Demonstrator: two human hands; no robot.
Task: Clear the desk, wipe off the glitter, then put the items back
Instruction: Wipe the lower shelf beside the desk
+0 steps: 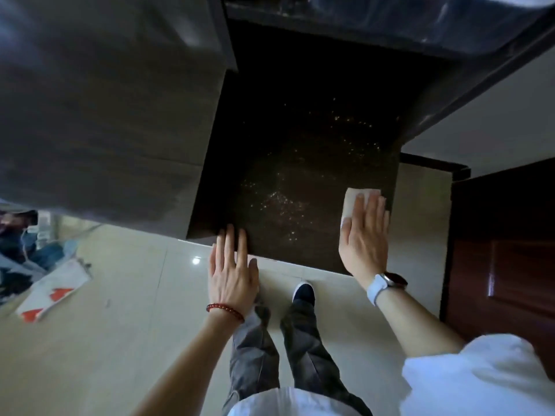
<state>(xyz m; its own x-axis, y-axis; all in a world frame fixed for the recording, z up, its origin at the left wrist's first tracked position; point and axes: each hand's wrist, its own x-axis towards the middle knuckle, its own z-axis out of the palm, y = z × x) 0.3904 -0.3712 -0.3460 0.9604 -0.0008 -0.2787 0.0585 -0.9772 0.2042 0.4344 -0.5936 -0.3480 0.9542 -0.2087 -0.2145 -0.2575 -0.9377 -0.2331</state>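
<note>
white cloth (359, 202) half hidden under right hand (365, 238), blurred clutter (21, 235) far left

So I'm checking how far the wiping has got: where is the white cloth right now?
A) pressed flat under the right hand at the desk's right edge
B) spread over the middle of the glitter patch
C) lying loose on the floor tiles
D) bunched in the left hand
A: the right hand lies flat on the white cloth at the right edge of the desk, while the glitter lies uncovered to its left.

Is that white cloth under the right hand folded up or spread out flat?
Folded: the white cloth shows as a small neat rectangle with a doubled edge, pressed on the dark wooden desk by the right hand.
</note>
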